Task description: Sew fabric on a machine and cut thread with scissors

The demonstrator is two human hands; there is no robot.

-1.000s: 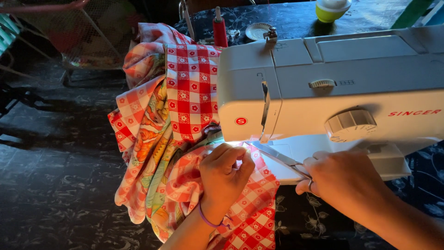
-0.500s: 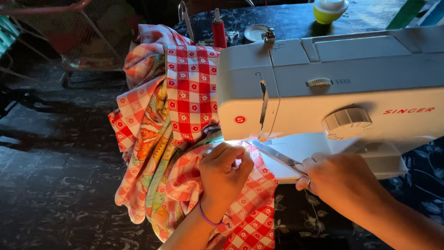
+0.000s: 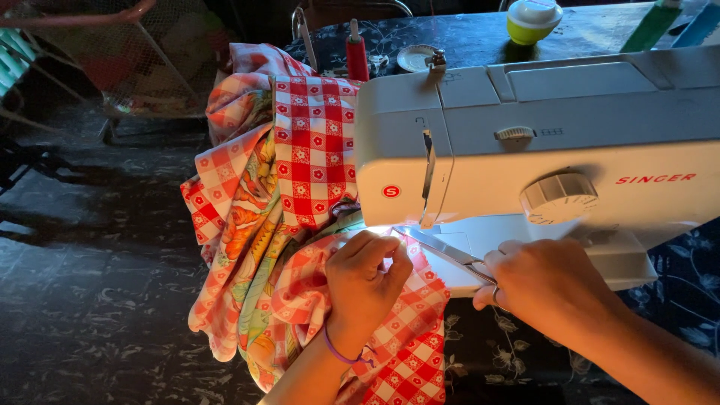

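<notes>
Head view: your left hand [image 3: 367, 281] is curled tight, fingers pinching the red checked fabric [image 3: 315, 150] just under the needle end of the white sewing machine [image 3: 540, 142]. Your right hand [image 3: 551, 289] is closed around scissors [image 3: 442, 251], blades pointing toward the fabric. The cloth hangs over the desk's left edge; a yellow-green lidded jar [image 3: 531, 19] sits near the far edge.

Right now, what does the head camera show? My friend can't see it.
A person's left hand presses red checked cloth under a white sewing machine, while the right hand holds scissors pointed toward the lit needle area.
</notes>
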